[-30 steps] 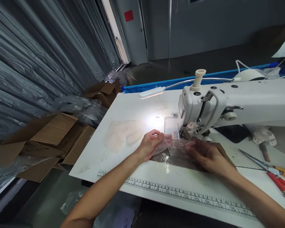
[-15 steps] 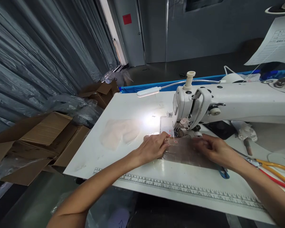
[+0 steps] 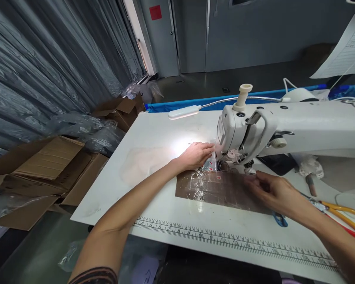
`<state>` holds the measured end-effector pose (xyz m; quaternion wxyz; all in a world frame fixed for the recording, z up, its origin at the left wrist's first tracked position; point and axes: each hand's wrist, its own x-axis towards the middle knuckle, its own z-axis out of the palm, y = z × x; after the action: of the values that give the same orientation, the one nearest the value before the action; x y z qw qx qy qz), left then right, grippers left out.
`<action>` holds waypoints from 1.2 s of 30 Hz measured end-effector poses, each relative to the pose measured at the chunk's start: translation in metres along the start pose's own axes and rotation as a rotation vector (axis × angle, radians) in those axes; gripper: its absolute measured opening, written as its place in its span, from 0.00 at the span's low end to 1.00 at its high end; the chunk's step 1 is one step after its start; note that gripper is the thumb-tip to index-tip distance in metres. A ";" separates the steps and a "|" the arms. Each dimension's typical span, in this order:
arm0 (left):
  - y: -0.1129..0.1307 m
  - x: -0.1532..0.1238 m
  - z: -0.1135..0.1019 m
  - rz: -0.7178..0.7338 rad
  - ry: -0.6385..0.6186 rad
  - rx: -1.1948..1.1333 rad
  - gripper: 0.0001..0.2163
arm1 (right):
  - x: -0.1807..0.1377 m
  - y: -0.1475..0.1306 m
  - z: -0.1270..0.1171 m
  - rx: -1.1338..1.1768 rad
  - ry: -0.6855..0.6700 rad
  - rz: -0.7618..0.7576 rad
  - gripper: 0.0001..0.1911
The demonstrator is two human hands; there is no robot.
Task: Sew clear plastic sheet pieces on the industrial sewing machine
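Note:
A white sewing machine (image 3: 284, 126) stands on a white table (image 3: 154, 134). A clear plastic sheet (image 3: 215, 189) with small red marks lies flat in front of the needle. My left hand (image 3: 197, 155) reaches to the left side of the machine head, fingers extended onto the far edge of the sheet near the presser foot. My right hand (image 3: 273, 191) lies on the sheet's right end below the machine, fingers curled and pressing it down.
A gooseneck lamp (image 3: 185, 113) lights the table's middle. Another clear sheet (image 3: 142, 165) lies at the left. Scissors with orange and red handles (image 3: 343, 221) lie at the right. Open cardboard boxes (image 3: 47, 169) and plastic wrap sit on the floor at the left. A ruler (image 3: 230, 240) runs along the front edge.
My left hand has moved from the sheet's near left part up to the machine head. The sheet now lies flatter, and my right hand has shifted slightly right.

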<state>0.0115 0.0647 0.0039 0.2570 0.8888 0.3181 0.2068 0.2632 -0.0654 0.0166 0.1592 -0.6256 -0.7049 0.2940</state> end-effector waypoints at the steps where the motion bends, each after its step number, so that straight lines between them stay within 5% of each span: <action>1: 0.003 -0.004 -0.001 0.004 0.019 -0.008 0.07 | -0.002 0.000 0.000 0.060 -0.013 0.003 0.18; 6: 0.031 -0.042 -0.010 -0.092 0.142 -0.143 0.13 | -0.005 -0.015 0.012 0.263 -0.037 0.011 0.17; 13: 0.062 -0.084 -0.013 -0.482 -0.117 -0.722 0.30 | 0.001 -0.071 0.040 0.692 -0.173 0.001 0.25; 18: 0.067 -0.094 -0.009 -0.507 -0.063 -0.531 0.34 | -0.004 -0.047 0.038 0.248 -0.037 -0.170 0.22; 22: 0.062 -0.095 0.000 -0.542 -0.012 -0.567 0.28 | -0.009 -0.013 0.045 -0.177 0.112 -0.500 0.20; 25: 0.054 -0.092 0.003 -0.603 0.070 -0.579 0.27 | -0.003 -0.007 0.050 -0.335 0.132 -0.604 0.20; 30: 0.041 -0.088 0.003 -0.615 0.197 -0.523 0.30 | 0.018 -0.013 0.042 -0.330 0.072 -0.607 0.21; 36: 0.039 -0.089 0.000 -0.609 0.175 -0.476 0.36 | 0.029 -0.007 0.030 -0.131 -0.031 -0.520 0.23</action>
<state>-0.0338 -0.0213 0.0088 0.4772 0.6485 0.5310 0.2642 0.2353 -0.0443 -0.0067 0.1776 -0.4277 -0.8619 0.2063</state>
